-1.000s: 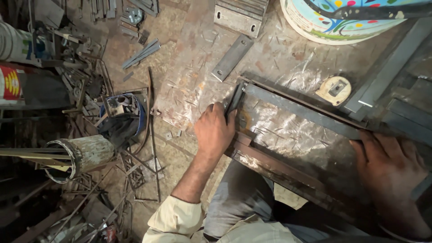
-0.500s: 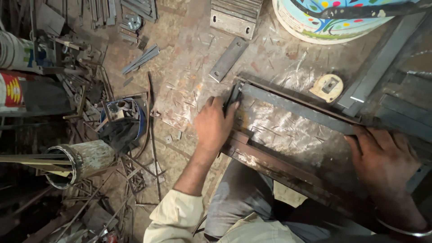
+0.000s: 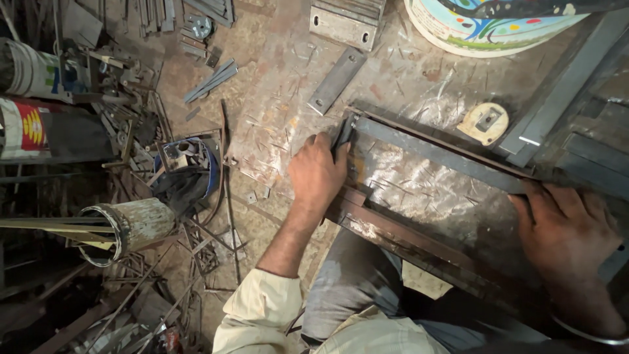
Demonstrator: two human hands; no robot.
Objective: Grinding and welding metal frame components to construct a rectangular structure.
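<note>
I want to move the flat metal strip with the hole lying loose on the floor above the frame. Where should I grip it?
Take the flat metal strip across its narrow width near the middle, from above. It lies flat and slanted on the floor, long edges clear, so fingers pinching both edges can lift it; its upper end sits near a metal block.

A flat metal plate (image 3: 337, 80) with a hole near its lower end lies at a slant on the worn, scratched floor (image 3: 275, 131), and a stack of grey metal pieces (image 3: 347, 16) sits just above it at the top edge. A painted bucket (image 3: 488, 29) with bright patterns stands at the upper right, with a cream tape measure (image 3: 483, 122) below it. To the left, a rusty tin can (image 3: 128, 228) holds long rods amid scrap, beside a blue-cased tool (image 3: 187, 160).
</note>
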